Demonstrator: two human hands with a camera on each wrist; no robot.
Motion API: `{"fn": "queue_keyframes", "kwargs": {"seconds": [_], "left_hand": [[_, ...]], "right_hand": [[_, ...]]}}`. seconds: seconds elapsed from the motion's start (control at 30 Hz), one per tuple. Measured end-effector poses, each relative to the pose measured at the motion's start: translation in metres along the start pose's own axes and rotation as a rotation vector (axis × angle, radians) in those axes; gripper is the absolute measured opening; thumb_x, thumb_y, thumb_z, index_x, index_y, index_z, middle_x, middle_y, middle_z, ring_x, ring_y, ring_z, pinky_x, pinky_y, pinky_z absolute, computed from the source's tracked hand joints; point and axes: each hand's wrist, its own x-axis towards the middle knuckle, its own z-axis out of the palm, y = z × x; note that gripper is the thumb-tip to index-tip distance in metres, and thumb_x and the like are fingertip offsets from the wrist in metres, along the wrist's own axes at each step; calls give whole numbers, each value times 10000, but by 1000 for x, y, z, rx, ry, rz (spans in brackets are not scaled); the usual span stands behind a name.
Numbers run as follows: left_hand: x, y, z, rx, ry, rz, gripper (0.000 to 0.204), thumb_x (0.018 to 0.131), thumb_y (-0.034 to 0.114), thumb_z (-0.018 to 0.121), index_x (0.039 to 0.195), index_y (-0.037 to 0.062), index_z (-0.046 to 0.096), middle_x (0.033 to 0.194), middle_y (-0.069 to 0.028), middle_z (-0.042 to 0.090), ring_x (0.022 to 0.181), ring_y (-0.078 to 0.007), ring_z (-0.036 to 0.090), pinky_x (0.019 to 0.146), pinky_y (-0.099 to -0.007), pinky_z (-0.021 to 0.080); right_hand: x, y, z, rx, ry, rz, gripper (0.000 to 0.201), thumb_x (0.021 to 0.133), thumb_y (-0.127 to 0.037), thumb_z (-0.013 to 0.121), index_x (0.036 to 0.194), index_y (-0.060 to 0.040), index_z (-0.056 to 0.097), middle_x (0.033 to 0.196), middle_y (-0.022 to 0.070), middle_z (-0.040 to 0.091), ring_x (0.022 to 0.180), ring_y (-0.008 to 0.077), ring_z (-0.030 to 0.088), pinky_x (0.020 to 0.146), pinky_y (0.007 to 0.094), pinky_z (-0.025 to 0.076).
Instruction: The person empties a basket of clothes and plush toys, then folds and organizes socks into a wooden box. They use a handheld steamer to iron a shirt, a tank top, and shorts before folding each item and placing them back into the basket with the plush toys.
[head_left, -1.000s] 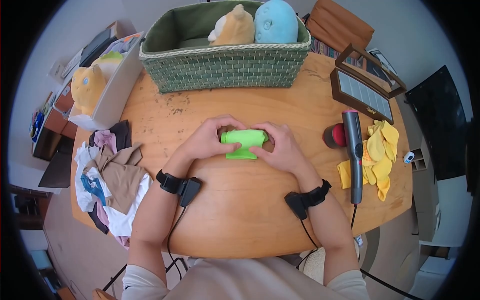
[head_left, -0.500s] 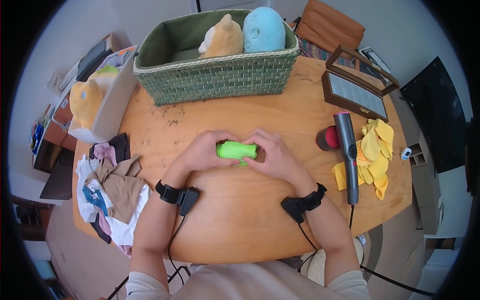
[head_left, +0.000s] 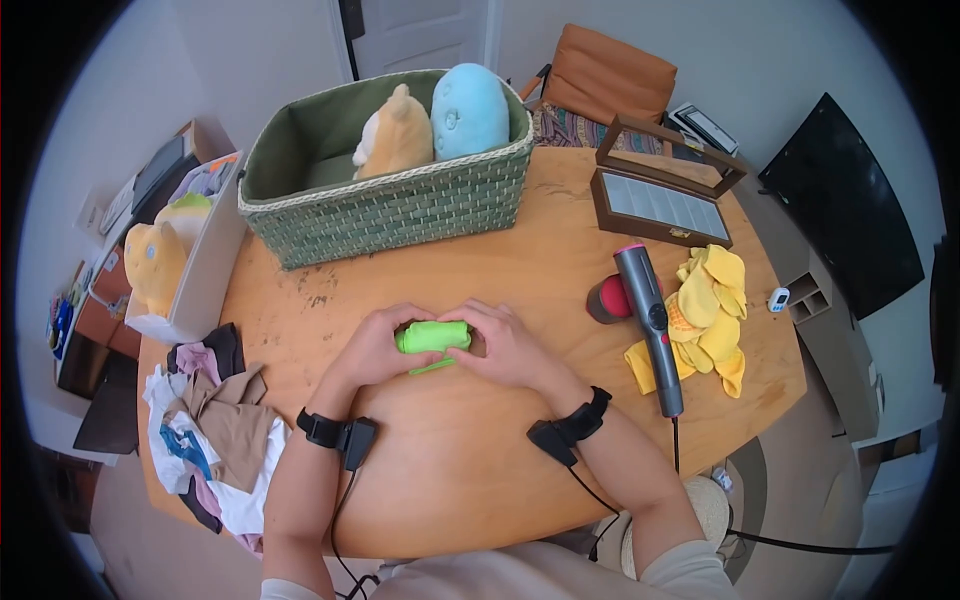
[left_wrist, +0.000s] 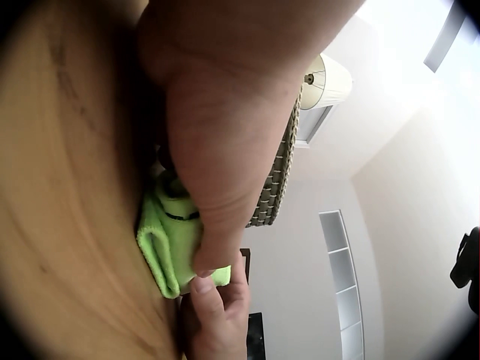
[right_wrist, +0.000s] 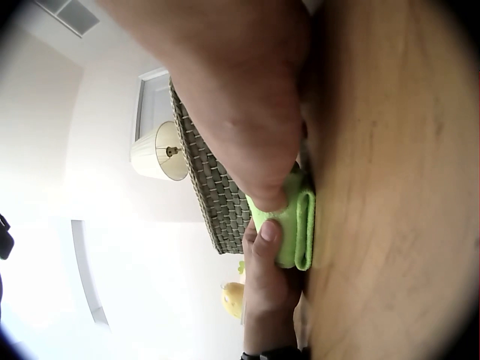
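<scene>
A bright green cloth (head_left: 433, 337), rolled into a short thick bundle, lies on the wooden table (head_left: 450, 460) in front of the person. The left hand (head_left: 376, 346) grips its left end, the right hand (head_left: 506, 348) its right end, with both thumbs on the near side. A narrow loose edge shows beneath the roll. From the left wrist, the cloth (left_wrist: 176, 232) appears fuzzy, with a folded flap against the tabletop and a dark line across it. Layered folds of the cloth (right_wrist: 300, 232) also show in the right wrist view, where the two thumbs come close together.
Behind the hands stands a green woven basket (head_left: 400, 222) with plush toys. A dark hair styler (head_left: 650, 320), yellow cloths (head_left: 712, 310) and an open compartment box (head_left: 660, 205) lie right. Crumpled clothes (head_left: 225, 420) and a white bin (head_left: 205, 255) are at left.
The cloth's flap on the near side has become shorter as the hands rolled it up. The head view has shifted, so the table's things appear lower and further left.
</scene>
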Motion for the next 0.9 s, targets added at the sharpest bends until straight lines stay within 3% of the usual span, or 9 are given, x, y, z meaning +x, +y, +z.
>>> {"fn": "queue_keyframes", "kwargs": {"seconds": [0.17, 0.23, 0.3, 0.43, 0.5, 0.57, 0.63, 0.8, 0.9], "left_hand": [[-3, -1, 3, -51, 0, 2, 474, 725, 182, 870, 1128, 10, 690, 1014, -106, 725, 919, -202, 688, 843, -316, 543], [2, -2, 0, -70, 12, 20, 474, 726, 184, 872, 1129, 12, 690, 1031, -108, 724, 933, -205, 687, 851, -317, 540], [-1, 1, 0, -20, -1, 24, 465, 728, 184, 873, 1123, 17, 692, 1050, -108, 720, 944, -210, 684, 862, -322, 537], [1, -1, 1, -46, -5, 22, 455, 729, 182, 870, 1115, 19, 695, 1033, -101, 718, 933, -209, 682, 857, -327, 536], [-1, -1, 0, -18, 1, 14, 450, 724, 185, 871, 1107, 23, 698, 1023, -98, 711, 928, -217, 676, 846, -326, 533], [-1, -1, 0, -19, 2, 29, 447, 721, 185, 871, 1101, 25, 698, 1020, -97, 708, 927, -221, 673, 842, -326, 531], [0, 1, 0, -21, 5, 38, 444, 718, 184, 870, 1096, 28, 698, 1018, -96, 704, 926, -225, 671, 838, -326, 529], [0, 4, 0, -4, -3, 20, 435, 698, 162, 867, 1074, 29, 693, 1006, -93, 694, 921, -237, 666, 837, -329, 527], [0, 6, -1, -11, -16, -25, 440, 690, 154, 868, 1075, 33, 691, 1012, -96, 692, 933, -243, 667, 844, -333, 528]], "right_hand": [[3, -9, -7, -8, 34, 7, 390, 847, -230, 752, 1196, -113, 621, 1138, 84, 629, 1073, 315, 620, 919, 483, 457], [9, -23, -18, -218, 236, -41, 400, 848, -230, 749, 1195, -85, 611, 1163, 113, 618, 1083, 341, 624, 925, 482, 483], [31, -40, -68, -198, 334, -133, 375, 853, -221, 738, 1165, -55, 611, 1135, 135, 625, 1077, 335, 636, 910, 414, 509], [58, -56, -198, -286, 204, 194, 324, 860, -221, 741, 1085, -9, 644, 938, 123, 675, 858, 257, 677, 782, 382, 549], [56, -14, -251, -554, 147, 172, 291, 859, -208, 739, 1053, -10, 651, 983, 130, 696, 819, 269, 677, 745, 388, 546], [40, 12, -286, -764, -26, 428, 243, 857, -184, 696, 1038, -25, 673, 966, 161, 715, 943, 335, 683, 836, 401, 543], [9, 70, -307, -907, -111, 598, 273, 837, -174, 715, 1072, -42, 676, 1059, 183, 712, 1038, 339, 676, 897, 406, 544], [-41, 147, -323, -913, -212, 609, 366, 815, -155, 769, 1153, -66, 659, 1096, 177, 687, 1062, 345, 653, 911, 418, 535], [-40, 137, -305, -905, -211, 553, 394, 833, -154, 766, 1203, -95, 644, 1120, 167, 659, 1092, 341, 630, 948, 434, 509]]}}
